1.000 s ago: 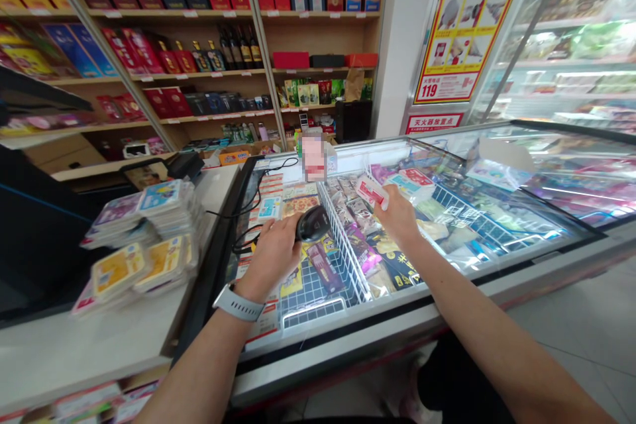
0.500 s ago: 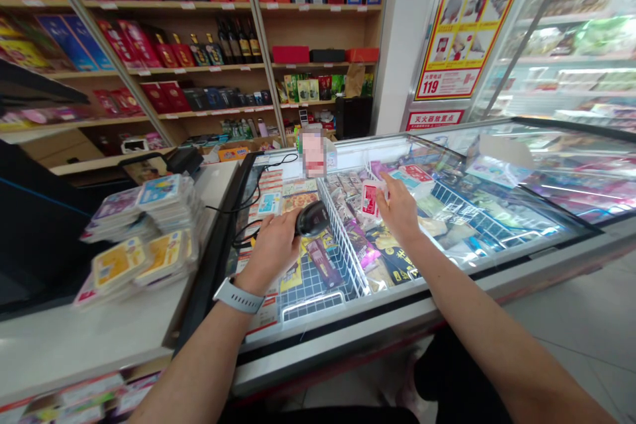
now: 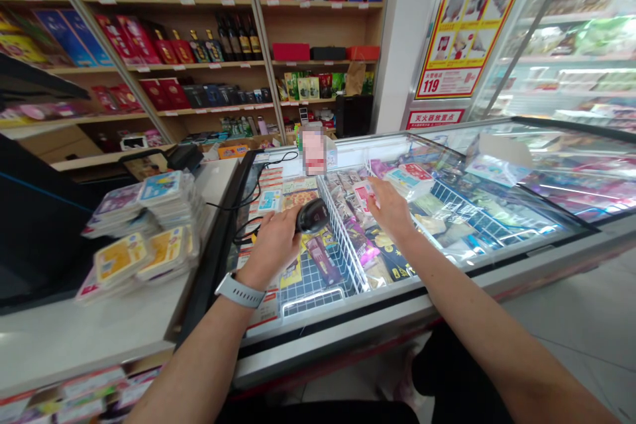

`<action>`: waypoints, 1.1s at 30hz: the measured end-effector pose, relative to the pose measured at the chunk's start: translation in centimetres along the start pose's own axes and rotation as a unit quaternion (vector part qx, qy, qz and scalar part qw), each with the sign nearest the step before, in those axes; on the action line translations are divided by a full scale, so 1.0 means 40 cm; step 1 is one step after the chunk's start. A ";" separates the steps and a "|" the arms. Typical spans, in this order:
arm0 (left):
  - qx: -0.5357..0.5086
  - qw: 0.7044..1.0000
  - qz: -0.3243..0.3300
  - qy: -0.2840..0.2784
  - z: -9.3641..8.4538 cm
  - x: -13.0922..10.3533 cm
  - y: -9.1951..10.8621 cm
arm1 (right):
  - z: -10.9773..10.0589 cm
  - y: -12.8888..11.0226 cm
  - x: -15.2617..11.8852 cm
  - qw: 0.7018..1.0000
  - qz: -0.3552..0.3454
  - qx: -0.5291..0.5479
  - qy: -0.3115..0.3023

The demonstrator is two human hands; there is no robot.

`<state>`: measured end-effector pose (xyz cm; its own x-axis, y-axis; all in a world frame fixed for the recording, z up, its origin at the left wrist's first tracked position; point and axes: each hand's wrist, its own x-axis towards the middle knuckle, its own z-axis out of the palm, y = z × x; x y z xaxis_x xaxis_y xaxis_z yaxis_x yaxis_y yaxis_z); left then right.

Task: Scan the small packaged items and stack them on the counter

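My left hand [image 3: 275, 238] is wrapped round a black barcode scanner [image 3: 313, 215], whose head points right over the freezer's glass top. A small flat pink-and-white pack [image 3: 364, 195] is pinched in my right hand [image 3: 390, 209], held above the glass just right of the scanner. My fingers cover its right edge. Beyond that hand, a stack of flat packs with red and light-blue labels [image 3: 411, 179] sits on the glass. On the counter at left are piles of similar flat packs with yellow labels [image 3: 124, 258] and blue ones on top.
The chest freezer [image 3: 338, 328] spans the front, with wire baskets of frozen goods under its glass. A black cable [image 3: 258, 189] trails across its left side. An open white box [image 3: 499, 159] stands on the glass at right. Shelves of boxes and bottles [image 3: 238, 40] line the back.
My right hand has shifted slightly left with the pack, which has tilted so that its label faces me less squarely. The scanner has moved very little.
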<state>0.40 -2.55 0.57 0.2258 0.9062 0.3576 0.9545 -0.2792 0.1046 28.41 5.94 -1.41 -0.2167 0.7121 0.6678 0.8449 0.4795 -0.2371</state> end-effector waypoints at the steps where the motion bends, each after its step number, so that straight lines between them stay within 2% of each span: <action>1: 0.000 1.000 0.001 0.000 0.001 0.000 -0.001 | 0.000 -0.003 0.000 1.000 0.001 -0.002 -0.013; 7: 0.002 1.000 0.001 0.001 0.005 0.001 -0.002 | -0.009 -0.030 0.000 0.993 0.056 -0.028 -0.104; 11: -0.004 1.000 0.002 0.000 0.002 0.001 0.000 | -0.016 -0.037 0.004 0.988 0.073 -0.039 -0.132; 19: 0.000 1.000 -0.008 -0.007 -0.006 0.001 0.006 | -0.010 -0.031 0.004 0.987 0.065 -0.017 -0.144; 28: 0.003 1.000 -0.008 -0.007 -0.008 0.001 0.006 | -0.040 -0.066 0.013 0.967 0.147 -0.083 -0.190; 33: 0.002 1.000 -0.004 -0.005 -0.009 0.000 0.005 | -0.017 -0.036 0.006 0.980 0.103 -0.077 -0.152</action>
<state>0.50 -2.72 0.92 0.2195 0.9116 0.3476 0.9571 -0.2703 0.1044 27.46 5.06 -0.44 -0.1497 0.9164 0.3711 0.9447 0.2434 -0.2199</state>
